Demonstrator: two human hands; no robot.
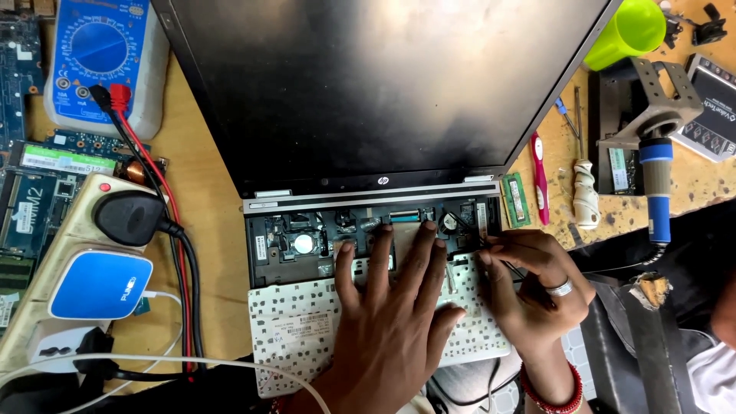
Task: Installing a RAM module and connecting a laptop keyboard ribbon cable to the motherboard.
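An opened laptop (368,92) lies on the bench with its dark screen tilted back. Its keyboard (299,322) is flipped underside up over the front of the base, leaving the inner parts (307,241) bare. My left hand (391,314) lies flat on the keyboard's white back, fingers spread and reaching its far edge. My right hand (529,284), wearing a ring and red bangles, pinches a thin dark ribbon cable (471,234) at the keyboard's right far corner.
A blue multimeter (100,54) with red and black leads sits far left, above circuit boards (46,192) and a power strip (84,268) with plugs. To the right lie a memory stick (516,199), a pink tool (540,176), a screwdriver (585,184), a soldering iron stand (655,123) and a green cup (629,31).
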